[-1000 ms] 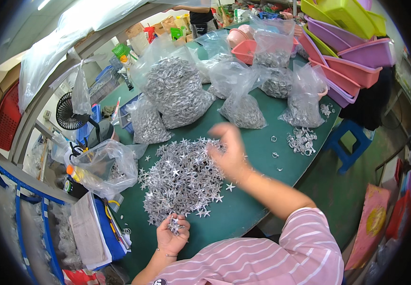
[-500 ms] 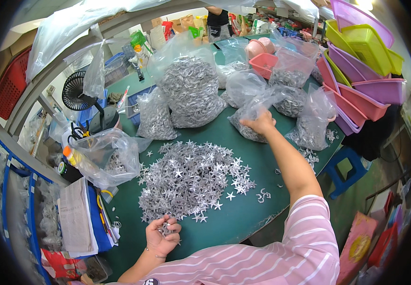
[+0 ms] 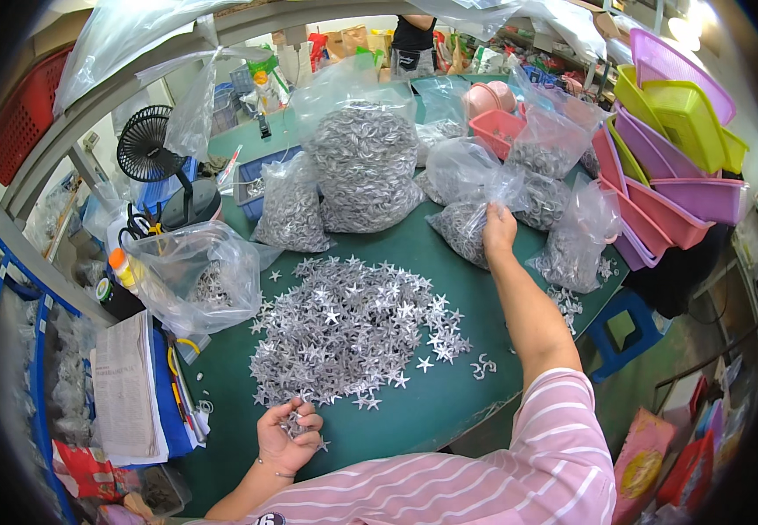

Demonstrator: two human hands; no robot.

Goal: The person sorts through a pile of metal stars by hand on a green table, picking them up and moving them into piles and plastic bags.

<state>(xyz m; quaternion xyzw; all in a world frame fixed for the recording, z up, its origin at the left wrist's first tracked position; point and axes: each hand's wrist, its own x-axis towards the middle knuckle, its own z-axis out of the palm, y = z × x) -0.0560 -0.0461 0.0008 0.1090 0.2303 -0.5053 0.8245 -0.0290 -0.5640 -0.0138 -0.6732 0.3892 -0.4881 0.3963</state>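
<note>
A heap of silver star-shaped pieces (image 3: 344, 324) spreads over the green tabletop. At its near edge, my left hand (image 3: 287, 439) is curled, palm up, around several silver stars (image 3: 295, 425). My right hand (image 3: 500, 233) reaches across the table and grips the right side of a clear plastic bag (image 3: 459, 229) filled with small silver pieces. The thumb lies along the bag; the other fingers are partly hidden. Beyond it stand a large full bag (image 3: 363, 171) and a smaller one (image 3: 293, 210).
An open plastic bag (image 3: 208, 289) with silver pieces sits left of the heap, near a black fan (image 3: 153, 144). Stacked colourful baskets (image 3: 677, 157) rise at the right, above a blue stool (image 3: 628, 332). Newspaper (image 3: 125, 385) lies at the left. Another person (image 3: 414, 44) stands at the back.
My right hand has shifted from the top of the plastic bag to its right side, turning more upright. My left hand stays curled around the stars. The whole view has shifted slightly.
</note>
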